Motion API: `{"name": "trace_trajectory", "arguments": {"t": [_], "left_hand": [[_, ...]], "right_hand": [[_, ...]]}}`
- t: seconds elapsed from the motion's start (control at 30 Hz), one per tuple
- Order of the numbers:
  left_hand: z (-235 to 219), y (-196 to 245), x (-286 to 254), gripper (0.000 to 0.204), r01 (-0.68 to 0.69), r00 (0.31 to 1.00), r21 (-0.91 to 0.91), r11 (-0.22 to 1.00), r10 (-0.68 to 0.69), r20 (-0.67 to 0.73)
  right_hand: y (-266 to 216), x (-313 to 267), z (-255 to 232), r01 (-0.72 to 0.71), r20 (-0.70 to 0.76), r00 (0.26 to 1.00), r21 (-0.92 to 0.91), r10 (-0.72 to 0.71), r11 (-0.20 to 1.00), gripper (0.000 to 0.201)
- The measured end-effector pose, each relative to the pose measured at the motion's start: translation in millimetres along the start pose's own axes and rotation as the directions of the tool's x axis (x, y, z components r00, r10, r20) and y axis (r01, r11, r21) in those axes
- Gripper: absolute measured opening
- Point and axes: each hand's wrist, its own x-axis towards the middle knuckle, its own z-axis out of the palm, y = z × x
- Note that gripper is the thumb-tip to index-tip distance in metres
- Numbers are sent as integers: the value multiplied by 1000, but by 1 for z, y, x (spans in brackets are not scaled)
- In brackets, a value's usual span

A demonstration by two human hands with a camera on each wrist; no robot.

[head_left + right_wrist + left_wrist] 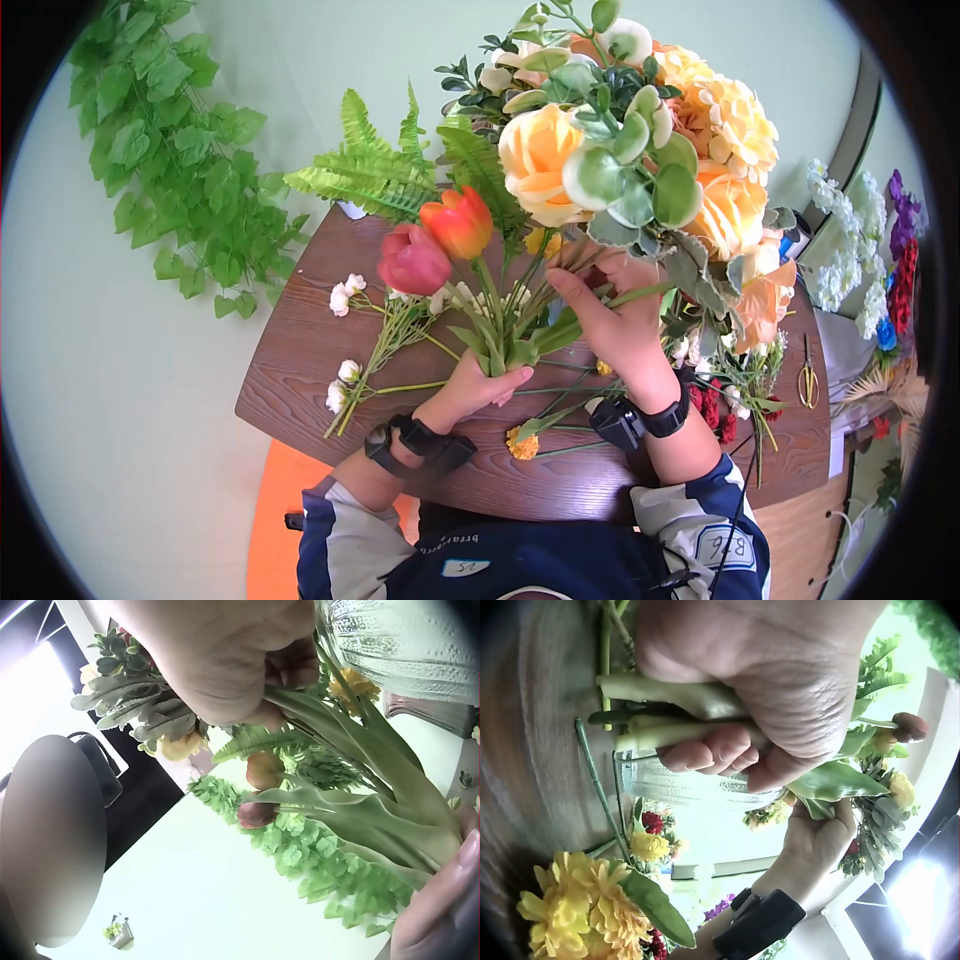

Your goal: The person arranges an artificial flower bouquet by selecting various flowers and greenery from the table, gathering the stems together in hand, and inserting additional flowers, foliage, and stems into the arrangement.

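My left hand (468, 396) grips the lower stems of a small bunch holding an orange-red tulip (457, 222) and a pink tulip (413, 260). In the left wrist view, the thick cut stem ends (649, 736) stick out past its curled fingers. Higher up, my right hand (628, 318) has its fingers curled round stems and a long green leaf (330, 720) of the bunch. Large peach roses (545, 160) with rounded green leaves spread above the right hand, hiding part of it. Behind the hands is a ribbed glass vase (405, 652).
White rose sprigs (347, 295) lie left on the brown table (300, 330). A yellow flower (521, 442) lies near the front edge, gold-handled scissors (808, 385) at the right. Fern fronds (365, 185) stand behind the tulips; ivy (165, 120) hangs on the wall.
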Motion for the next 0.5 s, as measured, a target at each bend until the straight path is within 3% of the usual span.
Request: {"name": "trace_trajectory", "arguments": {"t": [0.1, 0.23, 0.3, 0.33, 0.37, 0.43, 0.5], "left_hand": [[1, 1, 0, 8, 7, 1000, -13, 1000, -7, 3], [2, 2, 0, 9, 12, 1000, -9, 1000, -12, -11], [2, 2, 1, 9, 13, 1000, -5, 1000, -13, -14], [2, 2, 1, 9, 14, 1000, -3, 1000, -14, -19], [2, 2, 1, 9, 14, 1000, -2, 1000, -14, -19], [2, 1, 1, 10, 25, 999, 13, 1000, -24, -48], [0, 0, 1, 11, 19, 998, 35, 999, -17, -56]], "right_hand": [[-1, 0, -2, 12, 5, 1000, -92, -12, 996, 4], [0, -3, 3, 3, -78, 997, -55, -7, 999, 8], [-3, -4, 3, -58, -45, 997, 80, 62, 995, 10], [-9, -5, -3, -133, 44, 990, 67, 131, 989, 15], [-5, -8, -3, -134, 43, 990, 67, 131, 989, 15], [8, -16, -1, 72, 31, 997, -119, -68, 990, 21], [16, -26, -1, 51, 66, 997, -64, -47, 997, 24]]}}
